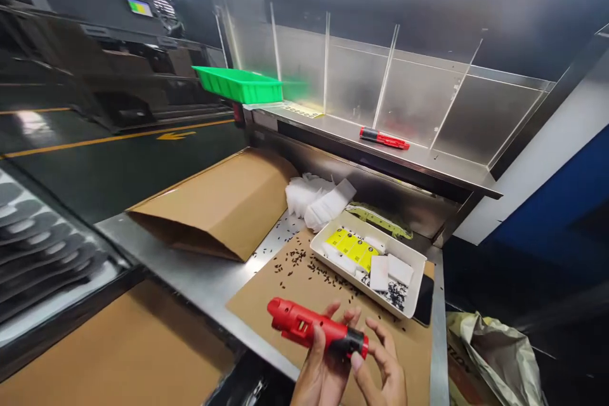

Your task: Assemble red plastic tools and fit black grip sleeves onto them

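A red-and-black plastic casing (309, 328), roughly cylindrical with slots in its side, is held above a cardboard sheet (266, 292). My left hand (323, 361) wraps round its middle from below, the thumb pressed on the red side. At the black end, my right hand (383, 365) pinches the casing between thumb and fingers. Just beyond my hands, a white tray (328, 255) contains yellow labels (352, 247), white pads (379, 273) and tiny black parts (397, 297). More tiny black parts (297, 257) lie scattered over the cardboard.
A brown paper bag (214, 203) lies on the metal table at left, beside crumpled white foam (318, 200). Behind the tray is a green strip (380, 222). The raised shelf bears a similar red casing (384, 138) and a green bin (238, 85). A sack (499, 355) stands at right.
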Demonstrator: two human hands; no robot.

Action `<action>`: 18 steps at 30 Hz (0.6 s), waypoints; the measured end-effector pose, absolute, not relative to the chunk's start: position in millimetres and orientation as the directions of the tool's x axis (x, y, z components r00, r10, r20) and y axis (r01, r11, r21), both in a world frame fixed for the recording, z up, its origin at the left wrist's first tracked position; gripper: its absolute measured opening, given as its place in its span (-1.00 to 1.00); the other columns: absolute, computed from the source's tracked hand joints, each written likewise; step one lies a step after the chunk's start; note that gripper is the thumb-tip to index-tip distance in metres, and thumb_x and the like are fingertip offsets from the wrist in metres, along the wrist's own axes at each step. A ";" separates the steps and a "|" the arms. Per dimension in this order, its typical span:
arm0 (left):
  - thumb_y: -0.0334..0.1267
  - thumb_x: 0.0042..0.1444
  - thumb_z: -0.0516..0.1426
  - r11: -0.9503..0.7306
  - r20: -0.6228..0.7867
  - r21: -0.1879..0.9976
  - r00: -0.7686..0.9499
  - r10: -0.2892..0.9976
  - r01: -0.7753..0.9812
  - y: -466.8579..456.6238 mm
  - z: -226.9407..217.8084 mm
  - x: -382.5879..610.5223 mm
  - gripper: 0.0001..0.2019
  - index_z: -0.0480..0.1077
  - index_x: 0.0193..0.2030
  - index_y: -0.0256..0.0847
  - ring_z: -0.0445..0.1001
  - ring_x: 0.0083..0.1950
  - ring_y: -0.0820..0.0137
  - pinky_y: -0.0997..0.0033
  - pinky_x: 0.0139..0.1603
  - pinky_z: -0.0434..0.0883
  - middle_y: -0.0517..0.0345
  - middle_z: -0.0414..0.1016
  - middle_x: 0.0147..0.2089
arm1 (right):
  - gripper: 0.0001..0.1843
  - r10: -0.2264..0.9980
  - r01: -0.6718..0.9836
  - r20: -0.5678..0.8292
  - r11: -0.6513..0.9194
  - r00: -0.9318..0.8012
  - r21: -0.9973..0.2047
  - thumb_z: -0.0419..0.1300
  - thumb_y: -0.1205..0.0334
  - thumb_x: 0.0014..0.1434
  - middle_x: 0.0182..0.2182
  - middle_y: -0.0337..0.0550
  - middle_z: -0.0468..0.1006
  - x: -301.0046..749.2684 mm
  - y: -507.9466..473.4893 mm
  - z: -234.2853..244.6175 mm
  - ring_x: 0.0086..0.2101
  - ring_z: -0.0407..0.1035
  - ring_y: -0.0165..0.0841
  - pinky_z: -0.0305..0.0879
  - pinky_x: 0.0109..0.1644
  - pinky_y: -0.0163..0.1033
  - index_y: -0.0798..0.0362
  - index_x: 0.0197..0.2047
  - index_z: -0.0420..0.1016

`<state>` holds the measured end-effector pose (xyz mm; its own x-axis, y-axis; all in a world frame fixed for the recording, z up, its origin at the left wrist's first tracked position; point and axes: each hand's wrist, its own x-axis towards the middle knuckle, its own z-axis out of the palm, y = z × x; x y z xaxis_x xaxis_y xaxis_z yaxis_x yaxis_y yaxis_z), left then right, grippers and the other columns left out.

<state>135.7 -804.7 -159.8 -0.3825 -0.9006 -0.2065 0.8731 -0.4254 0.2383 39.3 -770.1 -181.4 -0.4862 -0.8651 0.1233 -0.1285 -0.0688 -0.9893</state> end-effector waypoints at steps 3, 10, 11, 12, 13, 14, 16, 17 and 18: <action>-0.02 0.00 0.30 -0.492 -0.236 0.224 -0.443 -0.865 0.841 -827.9 -154.7 147.1 -0.68 0.56 -0.07 0.07 0.47 0.15 0.24 0.30 0.23 0.32 0.10 0.63 -0.03 | -0.45 -0.873 -0.013 0.057 -0.058 -0.485 -0.998 0.26 -0.32 -0.02 0.03 0.12 0.48 55.4 -797.9 -182.6 0.09 0.34 0.02 0.22 0.20 -0.01 0.05 -0.38 0.68; -0.04 -0.01 0.31 -0.569 -0.278 0.220 -0.508 -0.815 0.792 -865.7 -155.9 166.0 -0.72 0.57 -0.11 0.12 0.38 0.24 0.18 0.19 0.31 0.21 0.13 0.60 -0.03 | -0.51 -0.856 0.066 0.049 -0.097 -0.515 -0.993 0.31 -0.23 0.00 0.02 0.10 0.47 72.0 -833.0 -181.8 0.08 0.35 -0.04 0.30 0.15 -0.07 0.05 -0.29 0.69; -0.04 -0.02 0.31 -0.568 -0.287 0.230 -0.502 -0.816 0.790 -869.0 -156.6 166.4 -0.71 0.56 -0.10 0.11 0.39 0.23 0.17 0.17 0.30 0.23 0.12 0.59 -0.01 | -0.51 -0.856 0.065 0.054 -0.102 -0.514 -0.993 0.31 -0.23 0.01 0.02 0.09 0.47 71.1 -836.2 -181.3 0.07 0.36 -0.05 0.31 0.14 -0.09 0.05 -0.28 0.69; -0.04 -0.02 0.31 -0.564 -0.296 0.244 -0.494 -0.818 0.789 -871.8 -157.1 166.3 -0.69 0.56 -0.09 0.10 0.40 0.21 0.16 0.15 0.30 0.24 0.10 0.59 -0.01 | -0.51 -0.860 0.069 0.056 -0.105 -0.508 -0.992 0.31 -0.22 0.02 0.02 0.09 0.47 69.5 -839.1 -181.1 0.07 0.36 -0.06 0.32 0.13 -0.11 0.05 -0.26 0.68; -0.03 -0.03 0.32 -0.559 -0.304 0.261 -0.483 -0.821 0.787 -874.4 -157.4 165.8 -0.68 0.56 -0.09 0.09 0.41 0.19 0.15 0.13 0.29 0.26 0.09 0.58 -0.01 | -0.51 -0.873 0.078 0.053 -0.103 -0.486 -0.992 0.31 -0.21 0.02 0.02 0.09 0.46 67.2 -842.1 -181.1 0.06 0.36 -0.07 0.34 0.11 -0.12 0.06 -0.23 0.68; -0.02 -0.05 0.33 -0.554 -0.310 0.282 -0.472 -0.825 0.783 -876.6 -157.7 165.0 -0.66 0.55 -0.08 0.07 0.43 0.18 0.14 0.11 0.28 0.27 0.08 0.58 -0.02 | -0.52 -0.892 0.090 0.048 -0.098 -0.450 -0.991 0.31 -0.19 0.03 0.03 0.09 0.45 64.6 -845.0 -181.1 0.06 0.37 -0.08 0.35 0.10 -0.13 0.06 -0.20 0.67; 0.01 -0.07 0.33 -0.528 -0.312 0.346 -0.435 -0.844 0.775 -880.3 -158.2 163.1 -0.63 0.55 -0.08 0.04 0.43 0.16 0.12 0.09 0.28 0.27 0.08 0.58 -0.07 | -0.54 -0.929 0.110 0.047 -0.093 -0.367 -0.990 0.31 -0.16 0.05 0.04 0.08 0.43 59.1 -851.0 -180.7 0.07 0.36 -0.08 0.35 0.11 -0.12 0.05 -0.17 0.66; 0.02 -0.08 0.33 -0.504 -0.306 0.395 -0.408 -0.860 0.768 -881.9 -158.4 162.3 -0.63 0.55 -0.10 0.03 0.43 0.16 0.11 0.07 0.28 0.28 0.09 0.58 -0.09 | -0.55 -0.936 0.111 0.055 -0.099 -0.347 -0.989 0.31 -0.14 0.06 0.03 0.08 0.43 56.8 -854.0 -180.2 0.06 0.36 -0.08 0.34 0.12 -0.11 0.05 -0.18 0.66; 0.03 -0.08 0.33 -0.474 -0.293 0.446 -0.377 -0.879 0.759 -883.2 -158.5 161.5 -0.64 0.55 -0.12 0.02 0.42 0.17 0.09 0.07 0.28 0.28 0.09 0.58 -0.11 | -0.56 -0.939 0.107 0.067 -0.109 -0.337 -0.988 0.31 -0.14 0.06 0.02 0.08 0.43 54.9 -857.0 -179.5 0.06 0.36 -0.08 0.33 0.13 -0.11 0.05 -0.19 0.67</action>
<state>161.5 -883.2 -158.5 -0.3768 -0.8786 -0.2934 0.7587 -0.4744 0.4464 54.9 -857.0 -179.5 -0.3371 -0.9390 0.0674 0.1074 -0.1095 -0.9882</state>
